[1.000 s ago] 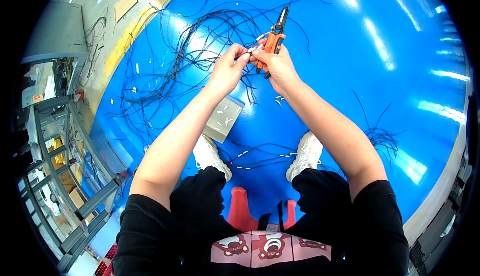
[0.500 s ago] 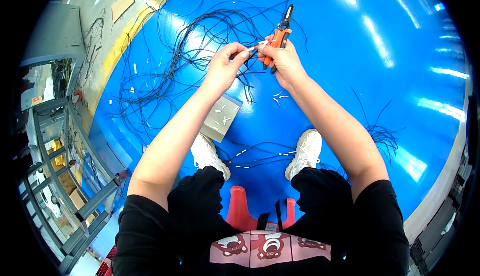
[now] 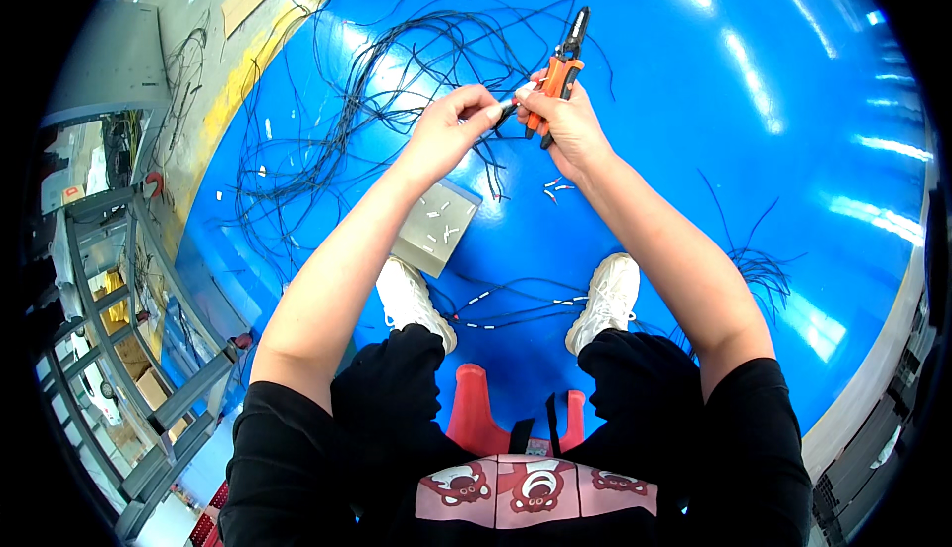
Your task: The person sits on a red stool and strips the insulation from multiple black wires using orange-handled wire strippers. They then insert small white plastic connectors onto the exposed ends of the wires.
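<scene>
Out in front of me, my left hand [image 3: 446, 132] pinches a thin black cable [image 3: 505, 113] between thumb and fingertips. A short stretch of it shows between my two hands. My right hand [image 3: 573, 128] is closed on a wire stripper [image 3: 558, 76] with orange and black handles, its dark jaws pointing up and away. Thumb and forefinger of that hand also pinch the cable's end, where a small white and red bit shows; its details are too small to tell.
Long black cables [image 3: 347, 101] lie tangled on the blue floor [image 3: 684, 130]. A grey box [image 3: 436, 230] bears several white sleeves. Small terminal pieces [image 3: 555, 190] lie near it. More cables [image 3: 516, 294] run between my shoes. A metal rack [image 3: 129, 319] stands at left.
Both hands have stayed almost in place, with the wire stripper slightly farther right. The white sleeve seen between my fingertips has given way to dark cable there.
</scene>
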### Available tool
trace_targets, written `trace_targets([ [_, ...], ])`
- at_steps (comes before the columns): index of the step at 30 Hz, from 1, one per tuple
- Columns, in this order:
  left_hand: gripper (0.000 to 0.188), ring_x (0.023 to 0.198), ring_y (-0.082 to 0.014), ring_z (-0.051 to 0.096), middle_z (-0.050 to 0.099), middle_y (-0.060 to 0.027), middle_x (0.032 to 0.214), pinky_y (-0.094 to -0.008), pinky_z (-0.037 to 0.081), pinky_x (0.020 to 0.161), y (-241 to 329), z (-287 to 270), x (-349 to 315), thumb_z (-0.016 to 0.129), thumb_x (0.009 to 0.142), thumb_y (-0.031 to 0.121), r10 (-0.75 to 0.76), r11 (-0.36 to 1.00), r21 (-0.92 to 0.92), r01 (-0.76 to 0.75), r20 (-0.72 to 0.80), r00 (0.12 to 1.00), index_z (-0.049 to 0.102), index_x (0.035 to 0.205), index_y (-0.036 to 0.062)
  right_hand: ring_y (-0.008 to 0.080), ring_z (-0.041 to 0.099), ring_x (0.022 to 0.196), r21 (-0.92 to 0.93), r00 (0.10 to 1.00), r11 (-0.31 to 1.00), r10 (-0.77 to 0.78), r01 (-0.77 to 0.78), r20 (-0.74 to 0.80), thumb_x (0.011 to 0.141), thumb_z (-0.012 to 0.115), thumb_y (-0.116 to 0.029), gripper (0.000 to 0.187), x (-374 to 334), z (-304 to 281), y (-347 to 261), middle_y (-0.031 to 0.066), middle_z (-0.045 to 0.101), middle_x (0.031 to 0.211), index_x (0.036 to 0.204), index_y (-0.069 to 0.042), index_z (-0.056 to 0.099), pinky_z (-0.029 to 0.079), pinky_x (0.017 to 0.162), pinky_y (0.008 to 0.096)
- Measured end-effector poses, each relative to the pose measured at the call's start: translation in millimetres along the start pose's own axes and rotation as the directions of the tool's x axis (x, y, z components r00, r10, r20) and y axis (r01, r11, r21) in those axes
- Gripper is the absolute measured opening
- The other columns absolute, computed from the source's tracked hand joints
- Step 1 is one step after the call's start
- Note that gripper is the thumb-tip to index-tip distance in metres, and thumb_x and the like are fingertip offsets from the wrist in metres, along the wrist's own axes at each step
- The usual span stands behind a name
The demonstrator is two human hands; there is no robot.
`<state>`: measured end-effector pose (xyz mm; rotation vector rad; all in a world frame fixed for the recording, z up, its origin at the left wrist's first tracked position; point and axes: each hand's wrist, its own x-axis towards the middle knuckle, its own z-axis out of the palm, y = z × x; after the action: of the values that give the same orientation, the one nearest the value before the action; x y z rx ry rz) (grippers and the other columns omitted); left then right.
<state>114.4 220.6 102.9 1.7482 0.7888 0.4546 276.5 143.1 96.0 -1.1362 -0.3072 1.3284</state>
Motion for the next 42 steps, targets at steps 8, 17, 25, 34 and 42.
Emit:
trace_targets([
  [8,0.021,0.065,-0.0138,0.056,0.062,-0.0044,0.071,-0.0305,0.043,0.060,17,16,10,0.053,0.095,0.023,-0.184,0.964,0.175,0.198,-0.096,0.978,0.060,0.090,0.0039,0.0145,0.058,0.073,-0.068,0.997,0.996,-0.058,0.054,-0.059,0.078,0.070,-0.003,0.036,-5,14,1,0.0053,0.055,0.085,0.103,-0.006,0.045,0.050,0.068,0.0293],
  [17,0.023,0.069,-0.0281,0.063,0.062,-0.0125,0.070,-0.0391,0.048,0.065,21,26,3,0.050,0.095,0.023,0.156,0.881,0.448,-0.152,0.029,0.987,0.059,0.095,0.0022,0.0141,0.057,0.071,-0.135,0.994,0.991,-0.023,0.009,-0.105,0.082,0.068,-0.008,0.028,1,2,-1,0.0049,0.055,0.082,0.099,-0.006,0.047,0.048,0.065,0.0307],
  [25,0.020,0.068,-0.0174,0.058,0.061,-0.0082,0.078,-0.0316,0.046,0.062,-10,13,-1,0.051,0.096,0.022,-0.076,0.994,0.070,0.082,-0.078,0.994,0.058,0.097,0.0033,0.0177,0.063,0.081,-0.067,0.999,0.998,0.004,-0.001,0.046,0.082,0.066,-0.006,0.030,-1,-2,-7,0.0128,0.063,0.096,0.106,-0.003,0.048,0.051,0.075,0.0318],
  [34,0.022,0.064,-0.0088,0.047,0.050,0.0000,0.071,-0.0253,0.041,0.060,3,24,6,0.047,0.098,0.024,-0.160,0.979,-0.144,0.145,-0.102,0.982,0.056,0.093,0.0050,0.0155,0.060,0.076,-0.140,0.996,0.989,0.041,-0.051,-0.073,0.086,0.062,-0.008,0.022,-4,-5,-7,0.0138,0.066,0.096,0.102,-0.003,0.048,0.051,0.070,0.0304],
  [42,0.022,0.066,-0.0073,0.041,0.044,0.0024,0.071,-0.0238,0.035,0.060,9,32,7,0.043,0.100,0.025,-0.150,0.985,-0.108,0.136,-0.128,0.980,0.052,0.092,0.0067,0.0132,0.058,0.070,-0.276,0.993,0.957,0.056,-0.084,-0.105,0.087,0.062,-0.010,0.016,-8,10,-8,0.0044,0.058,0.077,0.099,-0.004,0.053,0.047,0.063,0.0290],
])
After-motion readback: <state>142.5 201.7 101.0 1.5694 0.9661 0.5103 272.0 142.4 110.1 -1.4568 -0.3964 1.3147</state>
